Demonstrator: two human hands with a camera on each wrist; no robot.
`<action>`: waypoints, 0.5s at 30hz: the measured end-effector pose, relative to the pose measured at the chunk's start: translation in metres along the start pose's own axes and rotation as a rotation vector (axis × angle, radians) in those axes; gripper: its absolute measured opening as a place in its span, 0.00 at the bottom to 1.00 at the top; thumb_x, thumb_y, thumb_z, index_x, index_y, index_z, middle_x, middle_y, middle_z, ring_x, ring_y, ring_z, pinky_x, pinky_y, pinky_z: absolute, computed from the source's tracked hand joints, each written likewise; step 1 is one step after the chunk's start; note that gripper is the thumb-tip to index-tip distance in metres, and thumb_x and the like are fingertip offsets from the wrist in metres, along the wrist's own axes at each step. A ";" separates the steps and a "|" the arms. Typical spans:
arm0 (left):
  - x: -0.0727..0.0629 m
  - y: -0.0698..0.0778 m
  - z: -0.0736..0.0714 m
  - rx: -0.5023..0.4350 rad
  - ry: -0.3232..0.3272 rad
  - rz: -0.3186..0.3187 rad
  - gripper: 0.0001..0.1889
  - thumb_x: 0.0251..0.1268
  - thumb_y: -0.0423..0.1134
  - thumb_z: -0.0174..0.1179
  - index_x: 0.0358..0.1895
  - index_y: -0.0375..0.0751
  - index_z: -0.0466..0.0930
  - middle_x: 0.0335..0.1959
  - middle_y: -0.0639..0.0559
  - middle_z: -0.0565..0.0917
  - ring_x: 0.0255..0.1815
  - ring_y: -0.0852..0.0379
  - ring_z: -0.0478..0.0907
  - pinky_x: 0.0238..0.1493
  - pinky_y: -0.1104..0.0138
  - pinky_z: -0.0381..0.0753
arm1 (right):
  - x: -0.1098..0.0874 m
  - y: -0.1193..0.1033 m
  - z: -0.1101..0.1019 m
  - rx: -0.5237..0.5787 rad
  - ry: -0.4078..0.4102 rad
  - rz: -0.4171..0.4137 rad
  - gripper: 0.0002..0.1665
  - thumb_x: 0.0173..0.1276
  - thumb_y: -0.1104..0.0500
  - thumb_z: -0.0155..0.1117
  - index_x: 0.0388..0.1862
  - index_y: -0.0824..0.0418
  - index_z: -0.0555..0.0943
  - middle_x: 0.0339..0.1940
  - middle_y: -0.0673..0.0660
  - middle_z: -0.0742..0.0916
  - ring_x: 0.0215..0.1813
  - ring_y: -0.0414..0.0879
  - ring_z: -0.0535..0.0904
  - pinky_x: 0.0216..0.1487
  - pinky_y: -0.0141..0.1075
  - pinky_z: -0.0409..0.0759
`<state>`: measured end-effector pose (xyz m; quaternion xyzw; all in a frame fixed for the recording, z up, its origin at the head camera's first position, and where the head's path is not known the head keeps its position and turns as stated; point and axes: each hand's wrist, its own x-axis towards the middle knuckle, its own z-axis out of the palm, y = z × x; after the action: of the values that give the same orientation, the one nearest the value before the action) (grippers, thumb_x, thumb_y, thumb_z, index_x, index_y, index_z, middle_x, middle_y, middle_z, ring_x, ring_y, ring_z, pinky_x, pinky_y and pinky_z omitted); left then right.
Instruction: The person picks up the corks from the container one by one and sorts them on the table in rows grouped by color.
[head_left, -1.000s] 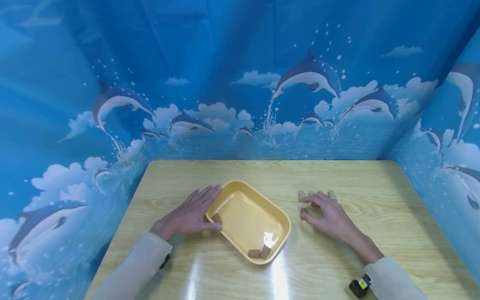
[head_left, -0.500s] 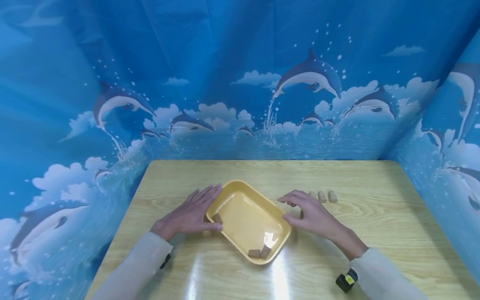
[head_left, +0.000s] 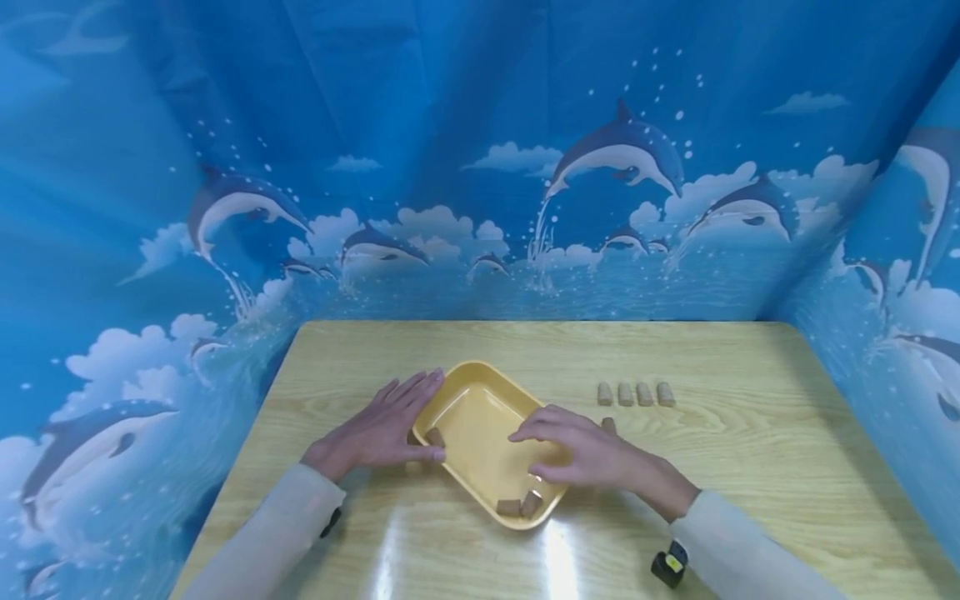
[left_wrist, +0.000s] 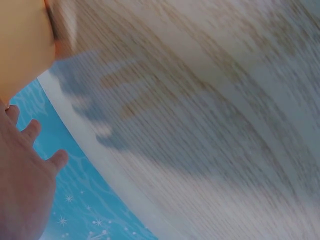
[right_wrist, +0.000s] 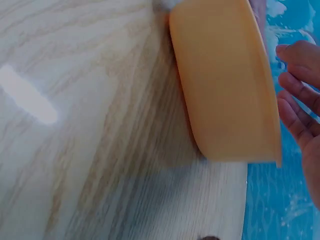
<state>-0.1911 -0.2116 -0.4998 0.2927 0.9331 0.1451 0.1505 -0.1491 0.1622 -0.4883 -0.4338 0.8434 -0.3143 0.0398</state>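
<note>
A yellow plastic tray [head_left: 480,433] sits slanted on the table. My left hand [head_left: 381,425] rests at its left rim with the fingers spread and the thumb over the edge. My right hand [head_left: 573,446] is over the right part of the tray, thumb and fingers apart; nothing shows between them. In the right wrist view, its fingers are beyond the wall of the tray [right_wrist: 225,85]. Inside the tray lie small brown cork-like pieces: one piece [head_left: 433,437] near my left thumb, another piece [head_left: 507,507] and a tilted piece [head_left: 531,503] at the near corner.
Several paler cork-like pieces [head_left: 626,394] stand in a row to the right of the tray. A single brown piece [head_left: 609,425] is just behind my right hand, partly hidden by it. A blue dolphin-print curtain [head_left: 480,167] surrounds the wooden table [head_left: 750,433].
My right hand has moved left from beside the row of pieces to over the tray. The row and the single brown piece stay where they were. My left hand has not moved.
</note>
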 end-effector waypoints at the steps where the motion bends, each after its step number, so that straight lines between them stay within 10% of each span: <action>1: 0.000 0.000 0.000 0.001 -0.002 -0.004 0.62 0.69 0.76 0.62 0.92 0.57 0.32 0.94 0.59 0.37 0.94 0.46 0.38 0.92 0.40 0.40 | 0.002 -0.001 0.001 0.002 -0.017 -0.003 0.25 0.74 0.54 0.74 0.68 0.56 0.85 0.64 0.51 0.88 0.65 0.48 0.84 0.68 0.48 0.86; 15: 0.000 0.002 0.000 -0.026 -0.007 -0.022 0.62 0.68 0.76 0.63 0.92 0.58 0.33 0.93 0.61 0.37 0.94 0.47 0.38 0.92 0.41 0.40 | 0.018 -0.010 0.011 -0.001 -0.260 0.003 0.24 0.77 0.56 0.71 0.69 0.52 0.85 0.65 0.47 0.88 0.69 0.43 0.81 0.75 0.42 0.81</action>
<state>-0.1906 -0.2102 -0.4990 0.2812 0.9337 0.1543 0.1592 -0.1492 0.1391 -0.4874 -0.4698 0.8319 -0.2549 0.1489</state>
